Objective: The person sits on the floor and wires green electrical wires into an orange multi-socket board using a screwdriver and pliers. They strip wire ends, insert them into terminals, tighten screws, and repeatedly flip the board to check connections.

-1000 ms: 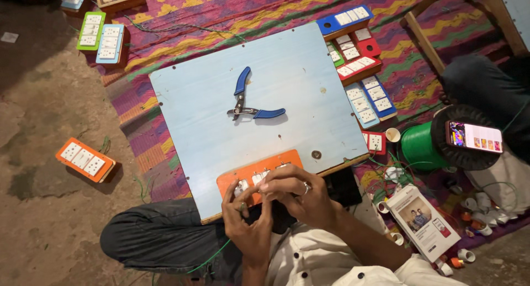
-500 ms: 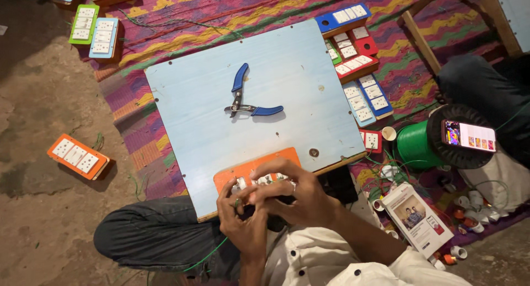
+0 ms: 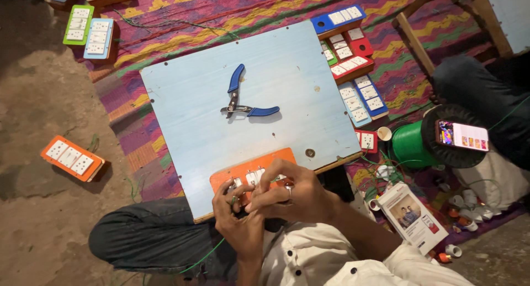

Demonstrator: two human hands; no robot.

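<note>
I see both hands closed together on the orange switch board (image 3: 251,173) at the near edge of the light blue worktop (image 3: 193,98). My left hand (image 3: 238,222) pinches it from below, fingers curled; my right hand (image 3: 290,195) presses over its top. Blue-handled pliers (image 3: 243,101) lie untouched mid-worktop.

Both hands, left hand (image 3: 238,222); right hand (image 3: 295,195), grip orange switch board (image 3: 251,173).

left hand (image 3: 238,222) low, fingers curled upward, pinching. right hand (image 3: 290,193) arched over from right, fingertips pressed down, forearm angled in. hands touching.
</note>
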